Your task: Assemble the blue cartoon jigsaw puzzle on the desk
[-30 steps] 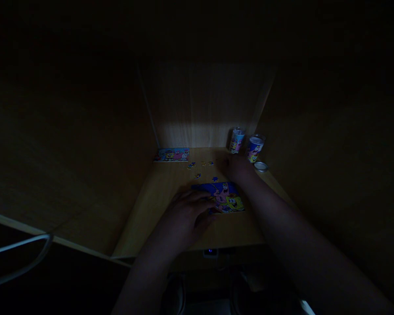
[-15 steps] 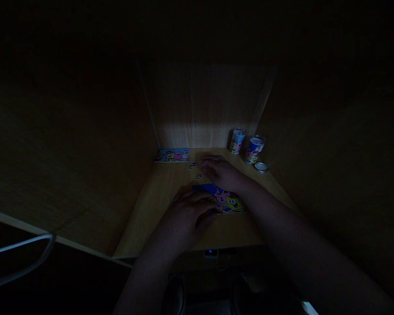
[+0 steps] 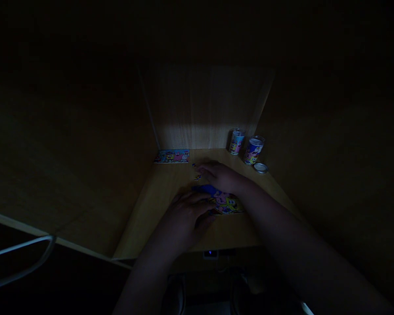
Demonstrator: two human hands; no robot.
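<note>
The scene is very dark. A partly built cartoon jigsaw puzzle (image 3: pixel 226 202) lies on a wooden desk (image 3: pixel 157 210). My left hand (image 3: pixel 185 214) rests flat on the puzzle's left part, fingers stretched out. Beyond the puzzle's far edge my right hand (image 3: pixel 220 176) lies palm down over loose puzzle pieces (image 3: pixel 197 176), its fingers reaching left. Whether those fingers hold a piece is hidden in the dark.
A finished cartoon picture card (image 3: pixel 172 156) lies at the back left of the desk. Two small printed tins (image 3: pixel 236 141) (image 3: pixel 254 149) stand at the back right, with a round lid (image 3: pixel 260 167) beside them. Wooden walls close the desk on three sides.
My right hand has moved from beside the tins leftward and nearer, to the loose pieces beyond the puzzle. My left hand has stayed on the puzzle.
</note>
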